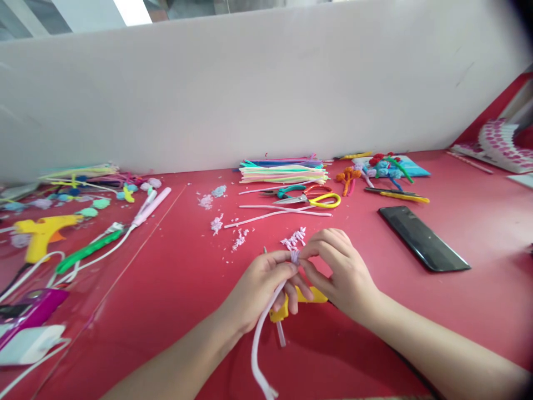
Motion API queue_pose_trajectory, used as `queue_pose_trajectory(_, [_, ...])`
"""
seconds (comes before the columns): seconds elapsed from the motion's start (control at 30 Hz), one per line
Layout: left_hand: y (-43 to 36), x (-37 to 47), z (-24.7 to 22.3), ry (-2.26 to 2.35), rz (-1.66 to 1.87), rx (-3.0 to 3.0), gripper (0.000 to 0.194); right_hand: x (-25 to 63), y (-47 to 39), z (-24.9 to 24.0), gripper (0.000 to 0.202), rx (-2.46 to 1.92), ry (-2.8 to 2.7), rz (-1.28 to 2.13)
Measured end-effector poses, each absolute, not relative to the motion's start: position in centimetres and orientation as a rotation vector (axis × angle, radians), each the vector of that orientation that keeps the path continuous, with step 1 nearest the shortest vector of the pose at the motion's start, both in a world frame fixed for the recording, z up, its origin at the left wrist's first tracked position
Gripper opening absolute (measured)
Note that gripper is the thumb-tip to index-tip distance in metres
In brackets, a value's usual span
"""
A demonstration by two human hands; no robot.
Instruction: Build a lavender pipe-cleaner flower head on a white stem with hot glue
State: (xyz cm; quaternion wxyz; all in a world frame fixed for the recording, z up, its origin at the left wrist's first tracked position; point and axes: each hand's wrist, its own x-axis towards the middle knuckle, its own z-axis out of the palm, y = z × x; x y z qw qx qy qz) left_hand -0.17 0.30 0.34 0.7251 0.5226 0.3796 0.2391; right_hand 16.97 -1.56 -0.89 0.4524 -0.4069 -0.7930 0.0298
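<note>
My left hand is closed on a pale pink pipe-cleaner stem, which curves down toward the front edge of the table. At the stem's top is a small lilac fuzzy piece, pinched between the fingertips of both hands. My right hand meets it from the right with thumb and forefinger. Beneath the hands lies a yellow glue gun, partly hidden, with a clear stick poking out. Small lilac cut pieces are heaped just beyond the fingertips.
Scissors, pliers and a bundle of pipe cleaners lie further back. A black phone rests at the right. Another yellow glue gun, cords and a pink iron are at the left. Behind stands a white partition.
</note>
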Motion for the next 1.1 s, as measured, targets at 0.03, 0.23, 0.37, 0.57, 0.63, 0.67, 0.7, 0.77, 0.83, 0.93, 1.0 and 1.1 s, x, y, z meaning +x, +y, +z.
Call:
queue_pose_trajectory(0.03, [0.3, -0.2, 0.4, 0.839, 0.528, 1.155, 0.02, 16.9, -1.5, -0.9, 0.011, -1.004, -1.957, 0.075])
queue_pose_trajectory(0.23, [0.3, -0.2, 0.2, 0.82, 0.535, 1.188, 0.02, 16.9, -1.6, -0.9, 0.01, -1.019, -1.968, 0.097])
queue_pose_trajectory(0.37, [0.5, -0.4, 0.2, 0.807, 0.583, 1.155, 0.017, 17.5, -1.7, -0.4, 0.011, -1.05, -1.88, 0.148])
queue_pose_trajectory(0.57, [2.0, -1.7, 1.2, 0.847, 0.794, 1.148, 0.014, 17.7, -2.0, -0.1, 0.013, -1.138, -2.199, 0.459])
queue_pose_trajectory(0.63, [2.5, -2.1, 1.4, 0.869, 0.861, 1.185, 0.014, 17.4, -2.2, -0.5, 0.032, -1.197, -2.4, 0.472])
queue_pose_trajectory(0.67, [2.7, -2.2, 1.4, 0.888, 0.899, 1.216, 0.014, 17.2, -2.4, -0.8, 0.038, -1.221, -2.475, 0.444])
queue_pose_trajectory(0.7, [2.8, -2.3, 1.3, 0.916, 0.939, 1.257, 0.014, 16.9, -2.6, -1.0, 0.04, -1.239, -2.533, 0.407])
queue_pose_trajectory(0.77, [2.9, -2.5, 1.2, 0.995, 1.021, 1.378, 0.015, 16.5, -2.9, -1.5, 0.039, -1.255, -2.611, 0.323])
queue_pose_trajectory(0.83, [3.0, -2.7, 0.9, 1.093, 1.092, 1.576, 0.014, 16.1, -3.1, -1.8, 0.037, -1.257, -2.656, 0.24])
queue_pose_trajectory(0.93, [2.9, -3.3, 0.7, 1.168, 1.188, 2.011, 0.008, 15.5, -3.4, -2.4, 0.035, -1.267, -2.679, 0.148])
queue_pose_trajectory(1.0, [2.8, -3.7, 0.8, 1.14, 1.274, 2.216, 0.005, 15.3, -3.5, -2.7, 0.038, -1.252, -2.675, 0.141])
queue_pose_trajectory(1.1, [2.6, -3.9, 1.4, 1.217, 1.278, 2.064, 0.011, 15.7, -3.5, -2.8, 0.045, -1.268, -2.598, 0.159])
